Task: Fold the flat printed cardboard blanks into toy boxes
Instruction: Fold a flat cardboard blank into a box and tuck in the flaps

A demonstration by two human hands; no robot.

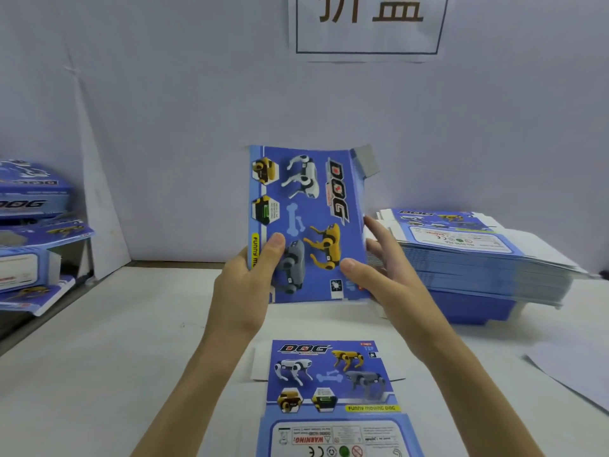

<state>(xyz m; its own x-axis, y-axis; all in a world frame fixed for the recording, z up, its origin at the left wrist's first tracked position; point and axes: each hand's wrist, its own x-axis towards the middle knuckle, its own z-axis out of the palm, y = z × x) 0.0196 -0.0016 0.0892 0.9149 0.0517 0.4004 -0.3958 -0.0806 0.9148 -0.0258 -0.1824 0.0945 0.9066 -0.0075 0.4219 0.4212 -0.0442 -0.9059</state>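
Held blank (309, 222): upright over the table (115, 357), printed face toward me, long axis vertical, most of it above my grip.
Left hand (244, 285): grips the lower left edge, thumb on the front.
Right hand (385, 278): pinches the lower right edge, fingers behind.
Nearer hand: neither, I judge; both sit level.
Count: one blank held, one spare blank (333, 390) flat near me, one stack (478, 258) at right, sheets uncountable.
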